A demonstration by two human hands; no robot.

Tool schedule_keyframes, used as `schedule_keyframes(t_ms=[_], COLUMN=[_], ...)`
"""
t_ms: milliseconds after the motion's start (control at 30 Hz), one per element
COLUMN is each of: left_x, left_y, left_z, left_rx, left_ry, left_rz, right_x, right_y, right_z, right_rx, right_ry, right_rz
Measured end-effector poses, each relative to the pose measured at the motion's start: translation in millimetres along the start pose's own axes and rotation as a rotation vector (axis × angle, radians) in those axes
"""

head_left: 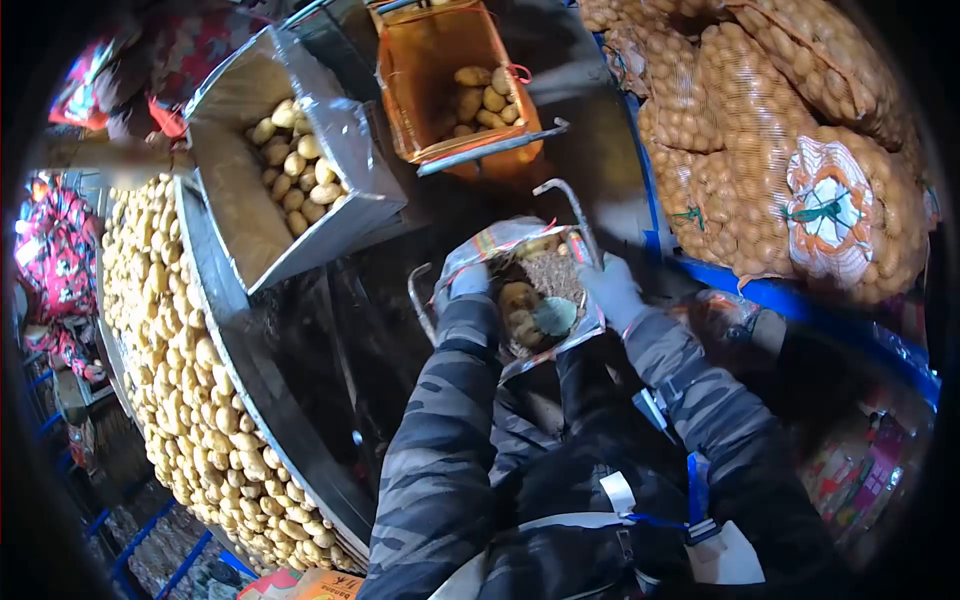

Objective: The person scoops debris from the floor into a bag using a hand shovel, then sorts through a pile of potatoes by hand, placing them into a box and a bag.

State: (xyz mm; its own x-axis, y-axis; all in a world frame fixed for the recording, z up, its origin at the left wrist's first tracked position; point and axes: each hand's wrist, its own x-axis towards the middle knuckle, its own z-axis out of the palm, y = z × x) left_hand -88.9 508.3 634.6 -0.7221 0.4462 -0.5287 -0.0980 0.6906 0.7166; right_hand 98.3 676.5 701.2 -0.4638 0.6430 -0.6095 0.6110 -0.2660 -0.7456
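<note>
In front of my body, a woven plastic sack [503,236] hangs with its mouth spread wide. My left hand [470,282], in a pale grey glove, closes on the sack's left rim. On the opposite rim, my gloved right hand [612,290] is closed too, beside a bent metal bar [575,215]. Inside the sack lie some potatoes [522,312], a brown crumbly mass [552,272] and a flat pale green piece [555,316]. A second bent bar [420,305] stands just left of my left hand. The fingertips of both hands are partly hidden.
Potatoes cover a long sorting table [190,370] at left. A cardboard box [240,190] of potatoes stands on its edge. Ahead hangs an orange-lined sack [400,110] holding potatoes. Full mesh sacks [740,130] are piled right, behind a blue rail [800,310]. Another person's patterned sleeve [70,250] shows far left.
</note>
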Motion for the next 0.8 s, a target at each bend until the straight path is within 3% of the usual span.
schedule_keyframes(t_ms=[67,100,167,200,267,333,433,467,533,633,700,733,767,800], left_x=[-4.7,-7.2,-25.4,-31.2,-18.7,-14.0,-46.6,-53.3,-65.2,-43.5,-14.4,-1.6,-9.7,-9.2], left_y=[26.2,44.7,80.8,95.7,47.0,-11.4,8.0,-10.1,-14.4,18.3,57.3,41.4,55.0,62.5], left_z=[-6.2,-6.1,-11.4,-13.4,12.1,58.3,53.2,64.5,81.1,55.5,20.0,6.2,-17.8,-33.2], left_rx=[0.051,0.144,0.333,0.422,0.562,0.422,0.127,0.299,0.365,0.329,0.488,0.481,0.487,0.478], left_ry=[-0.019,-0.06,-0.148,-0.185,-0.306,-0.209,-0.207,-0.124,-0.025,0.132,-0.015,-0.03,-0.195,-0.292], left_rz=[0.074,0.05,-0.017,-0.05,-0.17,-0.32,-0.243,-0.038,0.129,0.084,-0.461,-0.426,-0.009,0.248], right_x=[6.8,9.8,11.8,10.9,0.5,2.5,3.4,4.1,6.1,9.5,8.1,5.2,4.5,4.8], right_y=[11.0,16.5,26.1,26.8,18.6,17.9,15.8,17.4,17.7,9.2,9.7,1.0,-2.6,2.5], right_z=[1.6,1.9,2.5,0.8,-3.1,-9.4,-12.3,-7.1,2.6,1.9,1.3,-1.8,-2.4,0.3], right_rx=[-0.016,-0.059,-0.185,-0.111,0.035,-0.06,-0.111,-0.068,-0.061,-0.151,-0.115,-0.151,-0.186,-0.158], right_ry=[-0.019,-0.029,-0.032,-0.008,0.037,0.023,-0.018,-0.041,-0.025,0.03,0.009,-0.012,-0.027,-0.008], right_rz=[-0.02,0.041,-0.051,-0.071,-0.108,-0.067,-0.027,0.008,-0.021,-0.137,-0.096,-0.074,-0.051,-0.032])
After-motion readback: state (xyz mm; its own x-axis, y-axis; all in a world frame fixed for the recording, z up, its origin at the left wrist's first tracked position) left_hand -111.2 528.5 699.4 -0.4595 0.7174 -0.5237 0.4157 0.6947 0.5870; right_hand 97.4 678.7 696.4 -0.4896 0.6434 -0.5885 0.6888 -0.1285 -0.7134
